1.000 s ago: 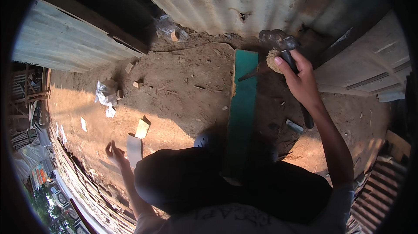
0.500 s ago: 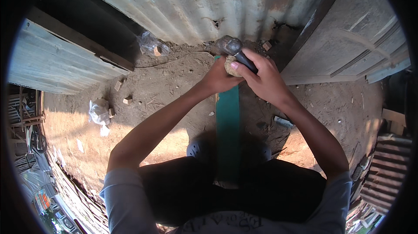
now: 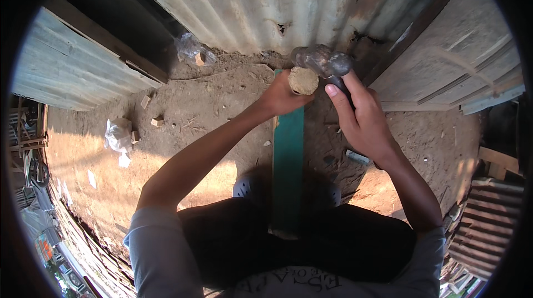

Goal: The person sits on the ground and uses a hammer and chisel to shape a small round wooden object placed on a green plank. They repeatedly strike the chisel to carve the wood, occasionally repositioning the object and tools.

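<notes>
My left hand (image 3: 277, 96) is wrapped round a tan, round-ended piece of wood (image 3: 303, 80) that looks like a thick handle or peg. Only its rough flat top shows; whatever lies below is hidden by the fingers. A hammer (image 3: 322, 60) with a dark, heavy metal head is in my right hand (image 3: 361, 120), the thumb lying along its black handle. The hammer head is just above and to the right of the wood's top. Beneath both hands, a long green board (image 3: 287, 153) runs from near the corrugated wall back between my legs.
Ahead stands a corrugated metal wall (image 3: 244, 4); a panelled door (image 3: 461, 48) leans in at the right. On the dirt ground lie small wood blocks (image 3: 157, 122), a clear plastic bag (image 3: 191, 48) and a white plastic bag (image 3: 118, 136). Rusty corrugated sheeting (image 3: 488, 217) is at far right.
My right hand and the hammer have moved right, away from my left hand, and the hammer has turned so its head lies more sideways. The top of the wood now shows more fully.
</notes>
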A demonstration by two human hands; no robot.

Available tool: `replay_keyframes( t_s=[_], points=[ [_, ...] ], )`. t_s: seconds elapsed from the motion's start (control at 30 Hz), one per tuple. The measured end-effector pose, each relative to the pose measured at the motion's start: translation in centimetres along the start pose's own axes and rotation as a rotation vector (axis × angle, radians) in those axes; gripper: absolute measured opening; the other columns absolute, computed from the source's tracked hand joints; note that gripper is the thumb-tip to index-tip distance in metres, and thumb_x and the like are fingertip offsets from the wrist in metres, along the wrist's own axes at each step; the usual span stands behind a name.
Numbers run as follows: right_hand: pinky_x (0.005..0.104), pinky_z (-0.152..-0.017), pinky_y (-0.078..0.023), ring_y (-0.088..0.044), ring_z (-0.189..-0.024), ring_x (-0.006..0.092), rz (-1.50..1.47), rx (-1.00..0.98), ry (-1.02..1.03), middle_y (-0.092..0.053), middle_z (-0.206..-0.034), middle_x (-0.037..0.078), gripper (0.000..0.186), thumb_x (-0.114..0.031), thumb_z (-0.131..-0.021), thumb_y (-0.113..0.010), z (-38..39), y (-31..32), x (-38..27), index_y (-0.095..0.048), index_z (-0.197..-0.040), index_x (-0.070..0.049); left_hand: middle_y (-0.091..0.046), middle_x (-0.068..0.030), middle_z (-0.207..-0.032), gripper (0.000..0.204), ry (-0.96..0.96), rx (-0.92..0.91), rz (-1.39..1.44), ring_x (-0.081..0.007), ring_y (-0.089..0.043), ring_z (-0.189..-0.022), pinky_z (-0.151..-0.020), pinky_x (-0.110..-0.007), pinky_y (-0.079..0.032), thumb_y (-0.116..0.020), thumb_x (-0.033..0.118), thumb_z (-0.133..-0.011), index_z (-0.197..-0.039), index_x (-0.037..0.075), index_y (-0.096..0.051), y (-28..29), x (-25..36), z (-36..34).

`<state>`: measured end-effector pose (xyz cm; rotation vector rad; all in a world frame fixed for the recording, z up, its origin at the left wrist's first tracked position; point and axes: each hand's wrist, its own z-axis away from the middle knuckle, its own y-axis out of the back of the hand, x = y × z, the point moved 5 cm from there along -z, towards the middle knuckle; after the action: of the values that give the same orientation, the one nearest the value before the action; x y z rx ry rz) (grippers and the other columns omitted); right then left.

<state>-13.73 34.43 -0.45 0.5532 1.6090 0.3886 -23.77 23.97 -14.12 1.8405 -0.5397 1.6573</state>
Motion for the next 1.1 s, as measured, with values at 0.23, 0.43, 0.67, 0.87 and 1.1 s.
replay_keyframes(
  t_s=[0.23, 0.43, 0.67, 0.87, 1.1],
  points=[
    [0.042, -0.061, -0.043, -0.057, -0.063, 0.0369, 0.04, 0.126, 0.021, -0.056, -0.069, 0.018, 0.02, -0.02, -0.099, -0.05, -0.4, 0.9, -0.2, -0.05, -0.105, -0.001, -0.069, -0.0109, -0.086, 0.029, -0.093, -0.082, 0.009, -0.0162, -0.066, -0.079, -0.072, -0.032, -0.052, -0.073, 0.007, -0.073, -0.1, 0.003, -0.065, -1.9, 0.7, -0.6],
    [0.0429, -0.062, -0.044, -0.057, -0.066, 0.0411, 0.173, -0.068, -0.116, -0.058, -0.072, 0.019, 0.021, -0.019, -0.099, -0.048, 0.4, 0.6, 1.2, -0.049, -0.112, -0.003, -0.069, -0.0131, -0.083, 0.03, -0.317, -0.012, 0.17, -0.0159, -0.065, -0.074, -0.069, -0.032, -0.051, -0.072, 0.007, -0.072, -0.1, -0.001, -0.064, -3.2, 2.1, -0.9],
    [0.0361, -0.059, -0.044, -0.057, -0.06, 0.0298, -0.004, 0.13, -0.118, -0.058, -0.075, 0.016, 0.021, -0.018, -0.101, -0.045, 0.9, 2.4, 0.6, -0.049, -0.113, -0.002, -0.07, -0.0098, -0.084, 0.034, -0.073, -0.195, -0.008, -0.0112, -0.063, -0.076, -0.069, -0.03, -0.051, -0.072, 0.006, -0.071, -0.103, -0.003, -0.063, -4.5, -0.1, -1.0],
    [0.0359, -0.053, -0.041, -0.052, -0.051, 0.0272, 0.158, 0.126, -0.092, -0.053, -0.065, 0.013, 0.022, -0.019, -0.101, -0.046, 2.0, 2.0, 2.3, -0.05, -0.115, -0.003, -0.07, -0.01, -0.086, 0.03, -0.07, -0.151, 0.156, -0.0104, -0.062, -0.077, -0.07, -0.03, -0.051, -0.071, 0.007, -0.074, -0.102, -0.001, -0.065, -3.7, 1.3, -1.6],
    [0.0389, -0.053, -0.041, -0.055, -0.054, 0.0341, 0.065, 0.184, -0.141, -0.054, -0.064, 0.017, 0.024, -0.02, -0.101, -0.046, 1.3, 2.6, 1.1, -0.047, -0.118, -0.004, -0.068, -0.0084, -0.085, 0.027, -0.044, -0.143, 0.035, -0.0085, -0.059, -0.077, -0.07, -0.03, -0.05, -0.071, 0.007, -0.076, -0.101, -0.001, -0.064, -2.7, 0.4, -1.3]
  ],
)
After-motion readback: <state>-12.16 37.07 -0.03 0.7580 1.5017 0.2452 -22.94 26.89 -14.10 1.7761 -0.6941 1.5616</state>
